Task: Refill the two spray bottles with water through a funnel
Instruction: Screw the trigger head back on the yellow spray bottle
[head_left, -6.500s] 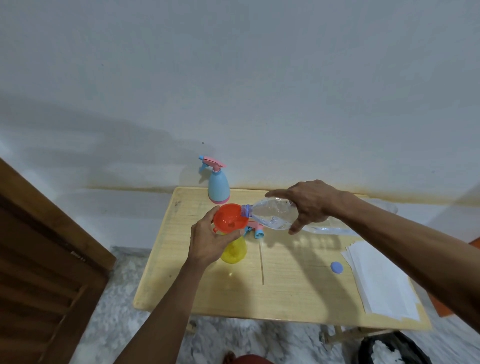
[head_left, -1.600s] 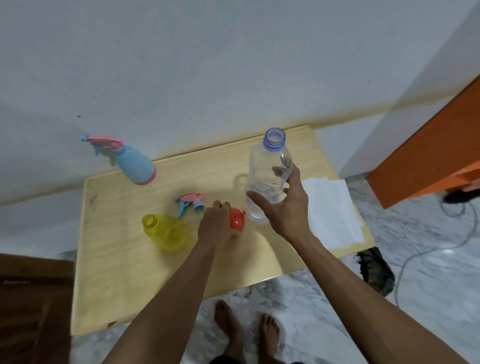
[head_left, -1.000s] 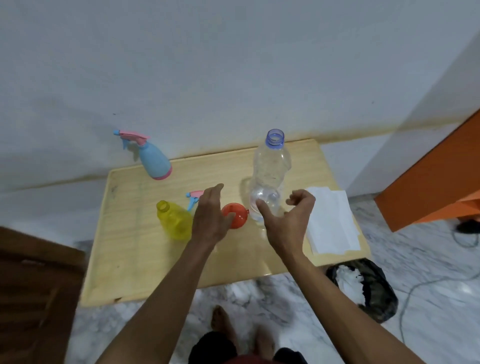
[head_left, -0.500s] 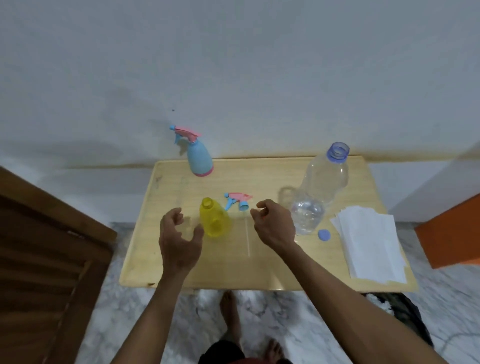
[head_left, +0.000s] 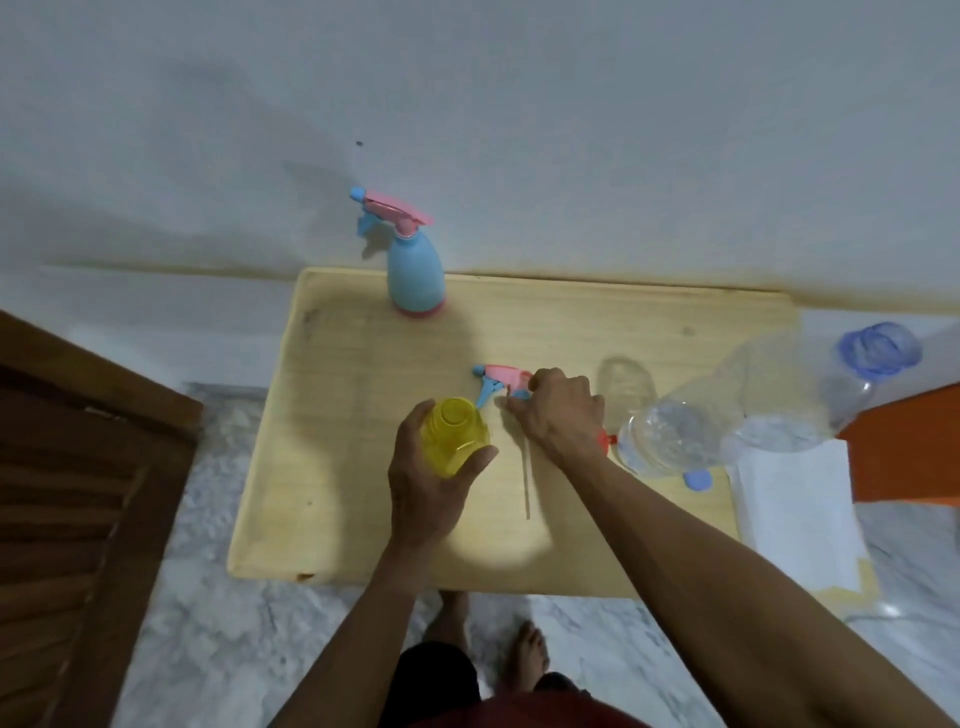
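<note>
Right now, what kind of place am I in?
Probably a room in a home: a small wooden table pushed against a plain white wall, a marble-patterned floor, and bare feet beneath.

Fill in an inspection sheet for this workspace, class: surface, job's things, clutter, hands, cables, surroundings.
Surface: wooden table against a wall.
Job's things: yellow bottle open-necked; blue spray bottle capped, upright at the back; loose spray head; orange funnel mostly hidden; clear water bottle uncapped.
Clutter: blue cap; paper sheets.
Hands: left hand grips the yellow bottle; right hand pinches the spray head.
Cables: nothing seen.
Surroundings: wooden door, marble floor.
</note>
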